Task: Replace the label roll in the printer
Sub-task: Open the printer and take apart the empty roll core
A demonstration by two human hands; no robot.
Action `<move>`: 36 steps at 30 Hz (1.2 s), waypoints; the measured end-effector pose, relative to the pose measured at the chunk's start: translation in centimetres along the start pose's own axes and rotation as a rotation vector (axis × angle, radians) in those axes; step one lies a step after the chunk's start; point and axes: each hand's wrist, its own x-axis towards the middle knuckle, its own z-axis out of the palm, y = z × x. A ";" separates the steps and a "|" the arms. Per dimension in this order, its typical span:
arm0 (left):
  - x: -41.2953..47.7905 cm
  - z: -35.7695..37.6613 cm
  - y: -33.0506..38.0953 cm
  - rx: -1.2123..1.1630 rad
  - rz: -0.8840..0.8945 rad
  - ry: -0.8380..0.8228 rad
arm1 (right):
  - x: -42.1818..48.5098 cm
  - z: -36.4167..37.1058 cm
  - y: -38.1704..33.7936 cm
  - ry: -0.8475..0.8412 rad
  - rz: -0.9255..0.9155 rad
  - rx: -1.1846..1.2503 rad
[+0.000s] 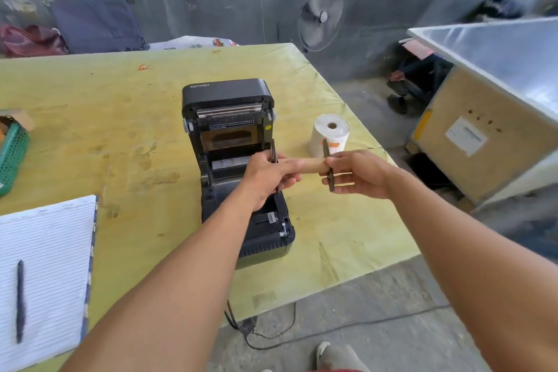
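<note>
Just above the open black printer (229,93), both hands hold a bare brown cardboard core (311,165) level: left hand (265,178) curled round one end, right hand (359,174) pinching the other by a thin black disc (327,154). At 2 o'clock from the printer a white label roll (330,133) stands on end on the creased yellow table (120,130). At 8 o'clock lies a lined notepad (45,266) with a pen (20,302).

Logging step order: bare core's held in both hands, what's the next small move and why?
Probably pull the right guide off with the right hand while the left hand holds the other end: the core between them is bare, and the new roll stands beside the open printer.
</note>
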 end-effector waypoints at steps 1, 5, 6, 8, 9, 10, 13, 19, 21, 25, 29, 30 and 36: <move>0.2 0.9 -0.7 -0.009 -0.018 0.001 | -0.1 -0.8 0.8 0.008 0.015 0.011; 1.5 3.8 -3.7 -0.030 -0.112 0.044 | 0.4 -3.7 3.8 0.003 0.086 0.052; 1.9 4.5 -4.4 -0.025 -0.133 0.055 | 0.7 -4.5 4.4 -0.008 0.105 0.059; 2.6 5.8 -5.6 -0.014 -0.167 0.077 | 1.3 -6.2 5.9 0.003 0.130 0.065; 2.9 6.4 -6.2 -0.004 -0.184 0.089 | 1.6 -7.2 6.5 0.029 0.138 0.066; 3.1 7.1 -6.7 0.007 -0.204 0.102 | 1.9 -8.2 7.2 0.069 0.151 0.060; 3.7 9.5 -8.3 0.017 -0.254 0.146 | 2.9 -11.0 9.4 0.226 0.147 -0.218; 4.8 13.3 -11.4 -0.074 -0.281 0.271 | 4.6 -14.0 12.6 0.358 0.062 -0.934; 4.4 13.8 -11.9 -0.106 -0.292 0.296 | 4.9 -14.1 13.6 0.330 0.067 -0.988; 4.0 13.9 -11.5 -0.141 -0.299 0.336 | 5.1 -14.8 13.3 0.336 0.034 -0.943; 3.8 13.8 -10.5 -0.156 -0.269 0.359 | 5.4 -15.0 11.6 0.340 -0.014 -0.604; 3.8 13.8 -10.2 -0.174 -0.260 0.356 | 5.4 -14.7 11.1 0.250 0.023 -0.395; 3.5 13.4 -8.8 -0.146 -0.251 0.243 | 4.5 -13.2 10.1 -0.080 0.152 0.038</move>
